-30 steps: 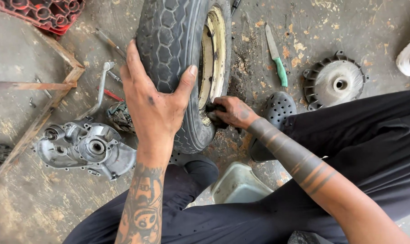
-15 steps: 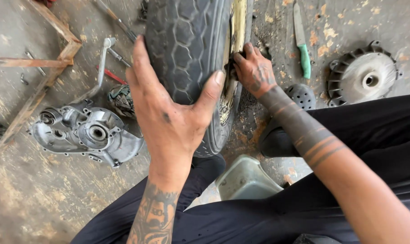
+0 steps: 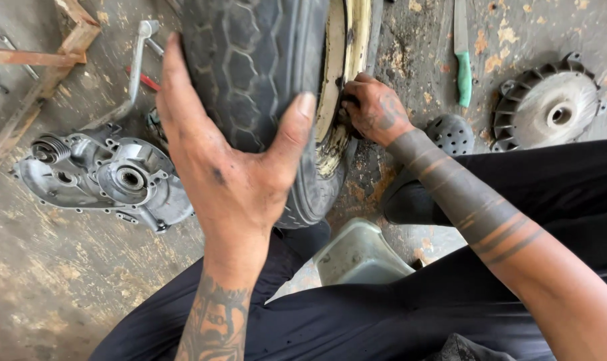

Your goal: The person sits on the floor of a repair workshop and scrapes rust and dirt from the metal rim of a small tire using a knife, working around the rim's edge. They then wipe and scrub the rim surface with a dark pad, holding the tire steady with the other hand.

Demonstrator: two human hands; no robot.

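A black scooter tyre [image 3: 263, 67] stands upright on a worn cream rim [image 3: 347, 60] in front of me. My left hand [image 3: 230, 160] is spread over the tread from above, thumb on the right side, gripping it. My right hand [image 3: 374, 110] is closed at the rim's right face, fingers curled against the bead area; what it pinches is hidden. Both forearms are tattooed, and my legs in black trousers flank the wheel.
A grey engine casing [image 3: 109, 177] with a kick lever [image 3: 133, 73] lies left of the tyre. A green-handled knife [image 3: 462, 60] and a finned metal pulley disc [image 3: 547, 103] lie at the right. A rusty metal frame [image 3: 43, 73] sits upper left, a grey plastic container [image 3: 357, 257] between my legs.
The view has closed in on the wheel. My right hand has climbed from the lower rim to its middle. My left hand stays clamped on the tread.
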